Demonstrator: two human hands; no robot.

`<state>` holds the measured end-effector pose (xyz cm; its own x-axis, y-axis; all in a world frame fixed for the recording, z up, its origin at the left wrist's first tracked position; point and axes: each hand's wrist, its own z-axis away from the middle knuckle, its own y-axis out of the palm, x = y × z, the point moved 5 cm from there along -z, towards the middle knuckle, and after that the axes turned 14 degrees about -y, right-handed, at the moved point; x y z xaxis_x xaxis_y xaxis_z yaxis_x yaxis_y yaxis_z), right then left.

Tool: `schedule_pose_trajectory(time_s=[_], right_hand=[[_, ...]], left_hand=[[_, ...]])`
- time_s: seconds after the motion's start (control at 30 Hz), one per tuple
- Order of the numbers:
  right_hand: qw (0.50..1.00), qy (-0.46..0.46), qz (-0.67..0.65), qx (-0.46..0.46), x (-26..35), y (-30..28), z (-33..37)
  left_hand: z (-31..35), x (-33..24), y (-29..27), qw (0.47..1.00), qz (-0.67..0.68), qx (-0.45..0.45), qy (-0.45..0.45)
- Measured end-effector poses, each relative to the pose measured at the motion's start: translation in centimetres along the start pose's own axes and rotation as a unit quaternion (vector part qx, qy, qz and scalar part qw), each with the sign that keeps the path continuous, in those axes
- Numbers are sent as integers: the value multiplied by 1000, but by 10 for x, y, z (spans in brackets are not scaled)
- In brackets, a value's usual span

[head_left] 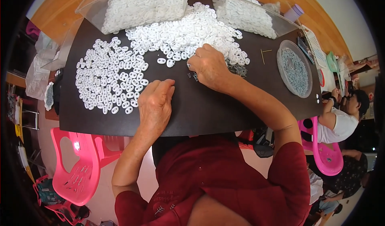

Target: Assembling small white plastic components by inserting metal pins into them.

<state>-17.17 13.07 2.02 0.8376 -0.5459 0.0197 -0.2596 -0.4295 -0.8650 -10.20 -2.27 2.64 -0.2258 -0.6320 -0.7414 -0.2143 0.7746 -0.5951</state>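
Observation:
My left hand (154,103) rests at the right edge of a spread of small white oval plastic pieces (108,75), each with two holes. Its fingers are curled and whatever they hold, if anything, is hidden. Bent fingers of my right hand (208,67) come together at the near edge of a heap of similar white pieces (188,29). A bit of white shows by these fingertips, too small to name. Partly behind the right wrist lies a small pile of metal screws (238,70), with a few loose screws (193,76) left of the hand.
Two clear bins, one at back left (90,11) and one at back right (282,21), hold white pieces. A round clear tub (280,71) of screws stands at the right. Pink chairs (76,182) are beside the dark table (200,117). Other people (339,119) sit farther right.

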Motion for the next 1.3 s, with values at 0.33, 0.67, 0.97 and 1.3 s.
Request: schedule_pose_trajectory(time_s=[0.33, 0.67, 0.97, 1.3], right_hand=[[998, -48, 32, 39, 11, 1, -18], [944, 159, -290, -23, 7, 3, -11], [774, 335, -529, -93, 34, 3, -4], [699, 376, -606, -47, 56, -22, 5]], left_hand=[[0, 2, -3, 998, 63, -10, -27], [3, 16, -5, 978, 179, -20, -101], [9, -4, -11, 984, 146, -103, 7], [24, -20, -15, 967, -34, -159, 197]])
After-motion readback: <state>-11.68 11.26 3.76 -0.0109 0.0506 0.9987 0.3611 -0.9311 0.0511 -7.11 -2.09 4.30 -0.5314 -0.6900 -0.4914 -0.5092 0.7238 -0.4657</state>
